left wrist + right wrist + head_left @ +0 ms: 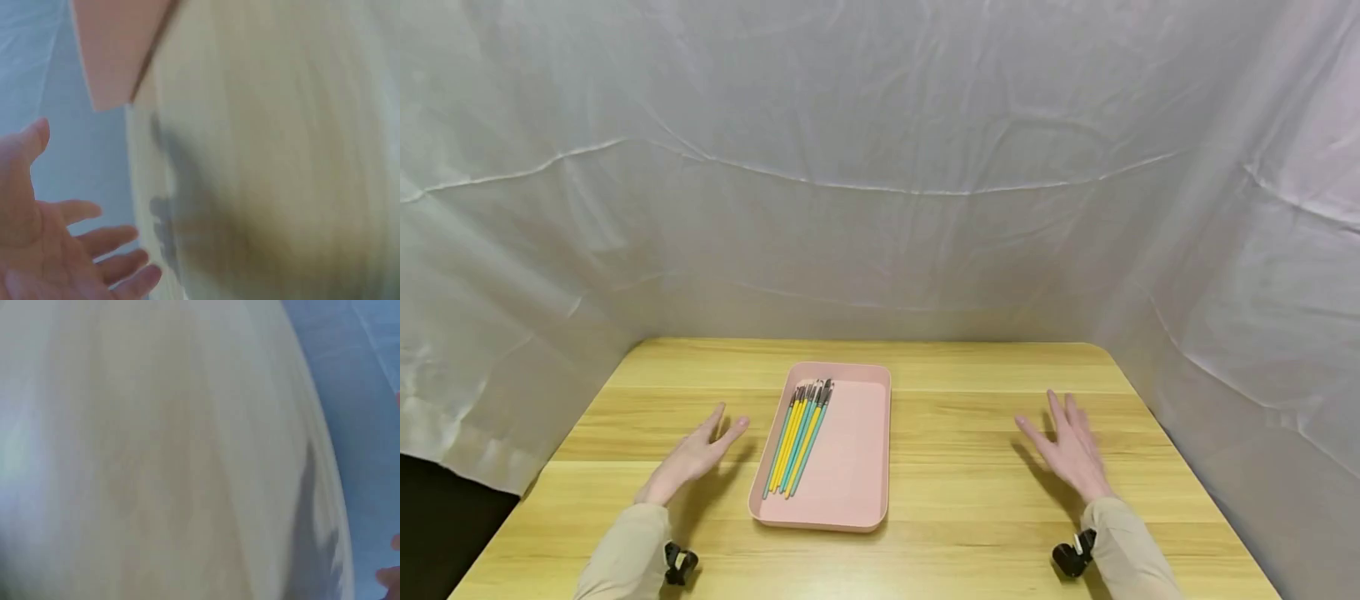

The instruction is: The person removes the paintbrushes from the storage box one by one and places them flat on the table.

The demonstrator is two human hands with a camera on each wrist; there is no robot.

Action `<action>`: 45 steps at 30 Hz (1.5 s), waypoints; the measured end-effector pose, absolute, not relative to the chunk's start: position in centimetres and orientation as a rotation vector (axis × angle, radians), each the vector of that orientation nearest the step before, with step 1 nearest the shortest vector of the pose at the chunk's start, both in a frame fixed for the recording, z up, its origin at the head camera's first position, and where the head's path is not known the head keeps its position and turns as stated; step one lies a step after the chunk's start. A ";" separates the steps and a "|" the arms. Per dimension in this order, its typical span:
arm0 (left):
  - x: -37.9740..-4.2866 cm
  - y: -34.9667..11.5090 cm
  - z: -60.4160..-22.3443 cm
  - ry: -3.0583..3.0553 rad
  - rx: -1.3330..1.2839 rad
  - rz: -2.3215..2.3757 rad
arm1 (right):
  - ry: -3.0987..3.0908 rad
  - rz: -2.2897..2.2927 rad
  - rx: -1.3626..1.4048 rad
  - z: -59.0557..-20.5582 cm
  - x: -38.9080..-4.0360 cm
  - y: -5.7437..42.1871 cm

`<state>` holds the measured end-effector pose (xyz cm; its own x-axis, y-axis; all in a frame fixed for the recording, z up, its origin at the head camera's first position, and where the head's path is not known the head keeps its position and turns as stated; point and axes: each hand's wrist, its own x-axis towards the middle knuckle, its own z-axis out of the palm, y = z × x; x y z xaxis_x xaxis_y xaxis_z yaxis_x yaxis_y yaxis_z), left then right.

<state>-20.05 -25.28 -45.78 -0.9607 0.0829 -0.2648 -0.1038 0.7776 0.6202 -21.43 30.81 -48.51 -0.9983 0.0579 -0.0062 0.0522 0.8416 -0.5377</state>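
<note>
A pink tray lies on the wooden table, left of centre in the head view. Along its left side several paintbrushes rest in a bundle, with yellow and teal handles and the bristle ends pointing away from me. My left hand hovers to the left of the tray, fingers spread and nothing held. In the left wrist view that hand shows its palm and fingers, with the tray wall above. Well to the right of the tray my right hand is held over the table, its fingers spread and holding nothing.
The table has light wood grain and rounded far corners. A grey-white cloth hangs behind it and along both sides. Each wrist carries a small black camera by the sleeve.
</note>
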 end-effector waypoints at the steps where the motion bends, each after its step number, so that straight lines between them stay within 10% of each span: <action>1: -20.1 -25.1 -45.6 2.663 -0.018 0.997 | -2.996 0.958 -0.099 -48.4 -21.5 30.7; 19: -20.6 -22.9 -45.7 2.227 -0.032 1.641 | -2.568 1.953 -0.089 -47.2 -21.3 29.3; 45: -20.7 -21.3 -46.5 2.288 0.042 1.593 | -2.452 2.196 -0.054 -46.3 -21.6 27.0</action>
<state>-20.74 -21.29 -46.47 -0.9377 0.2216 -0.2675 -0.1740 0.3671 0.9138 -21.63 27.00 -46.32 -0.9883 -0.0751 -0.1330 0.1240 0.1145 -0.9857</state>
